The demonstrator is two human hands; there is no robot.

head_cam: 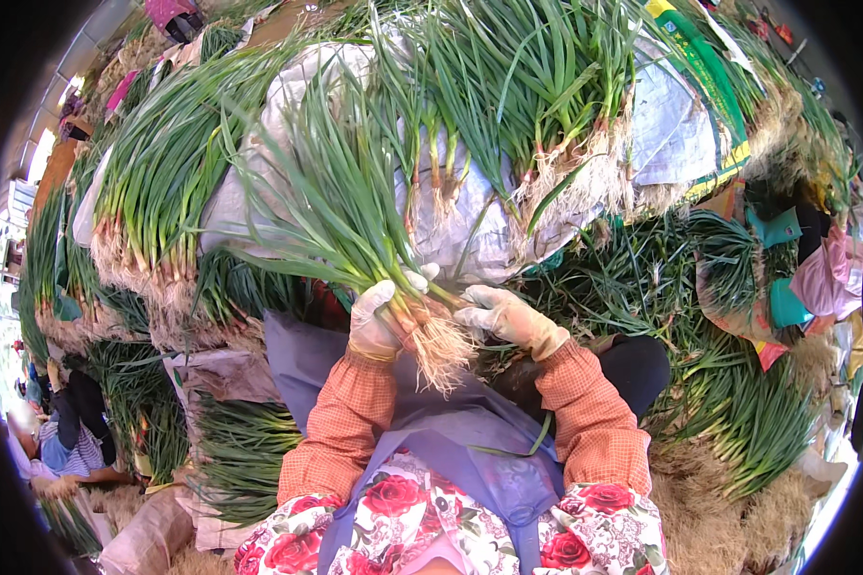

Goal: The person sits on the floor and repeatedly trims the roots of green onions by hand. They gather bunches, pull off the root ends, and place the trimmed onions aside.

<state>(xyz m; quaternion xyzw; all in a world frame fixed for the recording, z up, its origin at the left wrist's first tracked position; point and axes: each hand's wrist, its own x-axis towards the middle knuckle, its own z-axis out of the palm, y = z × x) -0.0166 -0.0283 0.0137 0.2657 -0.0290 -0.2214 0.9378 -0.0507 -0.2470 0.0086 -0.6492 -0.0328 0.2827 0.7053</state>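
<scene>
My left hand point(375, 321), in a pale glove, is closed around a bunch of green garlic point(356, 237). The leaves fan up and left, and the bunch's pale roots point(442, 348) hang toward me. On the bunch's right side, my gloved right hand point(507, 320) has its fingers curled at the lower end of one stalk point(439, 291); its fingertips are partly hidden. Just beyond my hands is a mound covered with white woven sheeting point(460, 237). Loose garlic stalks point(435, 162) lie on it, beside a larger pile point(546, 86) with roots toward me.
Another row of green garlic point(165, 172) lies on the mound's left. Loose leaves point(618, 273) litter the ground at right, near a stack of garlic point(748, 417). A purple apron point(431, 417) covers my lap. Other people sit at far left point(79, 431) and far right point(830, 273).
</scene>
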